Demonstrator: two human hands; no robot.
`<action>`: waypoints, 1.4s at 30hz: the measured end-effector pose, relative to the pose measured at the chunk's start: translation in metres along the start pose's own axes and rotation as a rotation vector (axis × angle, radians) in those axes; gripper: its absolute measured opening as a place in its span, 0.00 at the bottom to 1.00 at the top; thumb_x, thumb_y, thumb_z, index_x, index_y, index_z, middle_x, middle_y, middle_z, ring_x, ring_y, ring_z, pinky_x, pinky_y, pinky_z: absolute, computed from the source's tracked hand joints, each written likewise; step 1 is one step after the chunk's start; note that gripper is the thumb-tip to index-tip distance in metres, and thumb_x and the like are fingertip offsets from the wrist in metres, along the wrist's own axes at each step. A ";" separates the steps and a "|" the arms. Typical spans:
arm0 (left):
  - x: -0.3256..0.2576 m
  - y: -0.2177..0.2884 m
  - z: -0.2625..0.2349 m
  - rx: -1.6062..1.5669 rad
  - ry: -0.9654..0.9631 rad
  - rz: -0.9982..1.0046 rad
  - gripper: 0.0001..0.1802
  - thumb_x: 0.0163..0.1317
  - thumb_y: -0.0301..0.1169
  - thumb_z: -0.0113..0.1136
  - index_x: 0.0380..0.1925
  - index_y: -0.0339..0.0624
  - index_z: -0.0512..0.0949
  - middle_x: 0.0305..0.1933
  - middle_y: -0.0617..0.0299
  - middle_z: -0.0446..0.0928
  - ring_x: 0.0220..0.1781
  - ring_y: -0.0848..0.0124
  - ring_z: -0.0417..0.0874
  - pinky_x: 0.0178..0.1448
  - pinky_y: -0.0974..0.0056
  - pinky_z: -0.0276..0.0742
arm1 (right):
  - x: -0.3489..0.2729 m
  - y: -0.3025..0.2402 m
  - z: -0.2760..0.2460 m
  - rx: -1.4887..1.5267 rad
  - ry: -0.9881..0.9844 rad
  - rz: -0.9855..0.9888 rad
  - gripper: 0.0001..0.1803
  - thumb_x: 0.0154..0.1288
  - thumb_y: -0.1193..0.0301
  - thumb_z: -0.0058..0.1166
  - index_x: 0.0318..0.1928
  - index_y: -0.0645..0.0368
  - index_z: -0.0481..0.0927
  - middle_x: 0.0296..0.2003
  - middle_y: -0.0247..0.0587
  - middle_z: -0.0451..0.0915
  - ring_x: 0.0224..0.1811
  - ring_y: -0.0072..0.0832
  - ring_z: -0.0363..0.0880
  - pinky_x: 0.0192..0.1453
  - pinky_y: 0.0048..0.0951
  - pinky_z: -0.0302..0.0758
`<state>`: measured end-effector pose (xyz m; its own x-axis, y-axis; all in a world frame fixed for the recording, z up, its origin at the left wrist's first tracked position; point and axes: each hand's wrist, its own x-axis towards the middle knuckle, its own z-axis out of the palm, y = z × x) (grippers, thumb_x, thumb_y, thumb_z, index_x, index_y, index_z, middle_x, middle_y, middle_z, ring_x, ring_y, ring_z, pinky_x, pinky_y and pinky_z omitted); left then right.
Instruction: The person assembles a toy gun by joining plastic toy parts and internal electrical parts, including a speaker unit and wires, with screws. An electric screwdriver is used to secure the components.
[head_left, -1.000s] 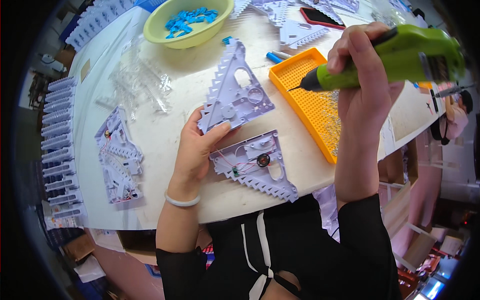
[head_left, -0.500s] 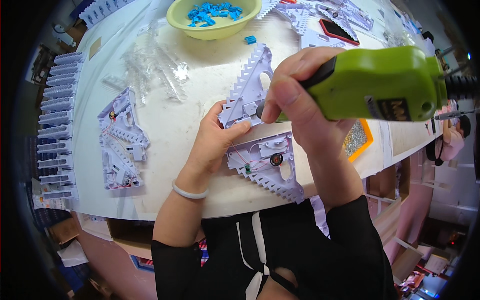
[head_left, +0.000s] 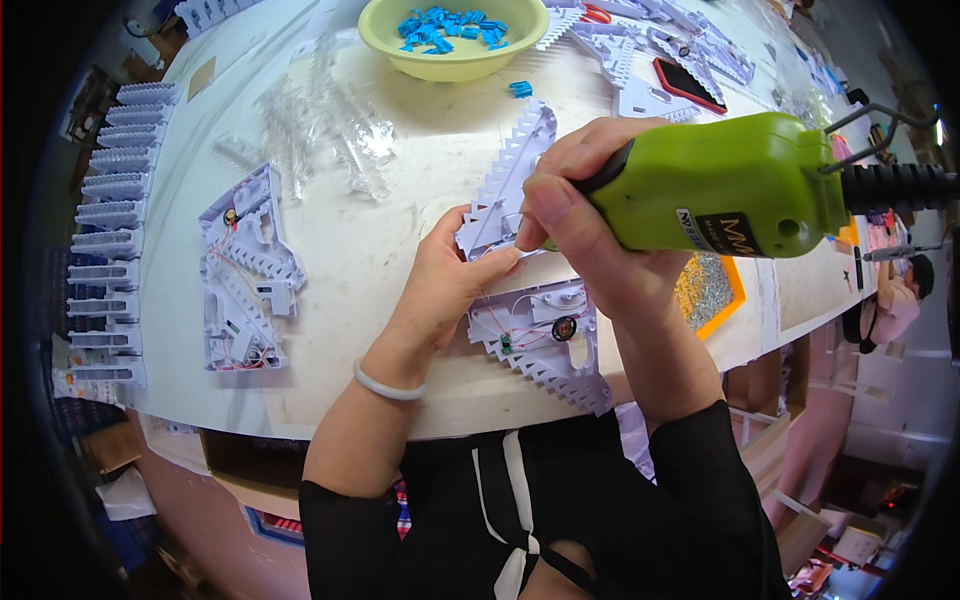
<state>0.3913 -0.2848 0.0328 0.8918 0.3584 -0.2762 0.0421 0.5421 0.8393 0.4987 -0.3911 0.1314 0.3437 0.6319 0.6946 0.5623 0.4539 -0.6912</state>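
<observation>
My right hand (head_left: 610, 220) is wrapped round a green electric screwdriver (head_left: 720, 180), its tip hidden behind the fingers. The tool points down at a pale lilac plastic housing half (head_left: 505, 185) with a toothed edge. That piece is gripped at its lower end by my left hand (head_left: 450, 270), thumb on top and fingers at the side. Just below it lies another toothed housing half (head_left: 540, 360), connected by thin wires, with a round black speaker (head_left: 564, 328) and a small green circuit board (head_left: 506, 343).
A yellow bowl (head_left: 455, 66) of blue plastic parts stands at the back, one blue piece (head_left: 521, 89) beside it. An orange tray (head_left: 738, 285) of screws sits right. Wired housings (head_left: 250, 270) and clear plastic strips (head_left: 330, 130) lie left. A red-edged phone (head_left: 690, 84) rests far right.
The view has shifted slightly, so the table's things appear a little moved. The screwdriver has tilted a bit and stays over the housing half; both hands keep their grips.
</observation>
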 end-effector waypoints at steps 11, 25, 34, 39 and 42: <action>-0.001 0.002 0.000 0.042 0.016 -0.032 0.26 0.58 0.21 0.66 0.57 0.34 0.70 0.47 0.55 0.81 0.45 0.72 0.84 0.49 0.66 0.81 | -0.003 0.007 0.007 0.076 0.063 0.016 0.12 0.62 0.87 0.58 0.43 0.64 0.72 0.30 0.46 0.80 0.24 0.26 0.80 0.28 0.24 0.79; 0.000 -0.001 -0.001 -0.027 -0.009 -0.017 0.26 0.58 0.20 0.66 0.56 0.34 0.70 0.46 0.56 0.81 0.44 0.73 0.83 0.50 0.67 0.81 | -0.006 0.010 0.010 0.066 0.070 0.015 0.11 0.63 0.86 0.58 0.43 0.65 0.72 0.30 0.46 0.80 0.24 0.25 0.80 0.27 0.23 0.80; -0.002 -0.002 0.000 -0.020 -0.020 0.022 0.28 0.58 0.20 0.66 0.58 0.34 0.68 0.47 0.55 0.80 0.44 0.72 0.83 0.49 0.67 0.81 | -0.008 0.013 0.009 0.184 0.094 0.054 0.10 0.62 0.84 0.60 0.40 0.65 0.73 0.26 0.41 0.78 0.20 0.25 0.78 0.24 0.24 0.78; 0.006 -0.003 0.000 -0.016 -0.047 0.000 0.29 0.58 0.20 0.67 0.59 0.33 0.67 0.48 0.54 0.80 0.45 0.71 0.84 0.51 0.66 0.82 | -0.002 0.005 0.007 0.192 0.107 0.153 0.09 0.60 0.86 0.59 0.40 0.65 0.74 0.28 0.45 0.81 0.21 0.24 0.79 0.25 0.26 0.79; -0.002 0.000 -0.003 0.006 0.022 -0.026 0.29 0.58 0.20 0.67 0.59 0.33 0.67 0.47 0.54 0.81 0.43 0.70 0.85 0.50 0.66 0.85 | 0.003 -0.008 -0.016 0.188 0.256 0.118 0.08 0.64 0.82 0.60 0.41 0.66 0.75 0.31 0.48 0.82 0.22 0.25 0.79 0.26 0.25 0.79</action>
<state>0.3881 -0.2831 0.0317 0.8802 0.3612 -0.3079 0.0677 0.5465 0.8347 0.5076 -0.4028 0.1419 0.5891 0.5195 0.6189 0.3671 0.5102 -0.7777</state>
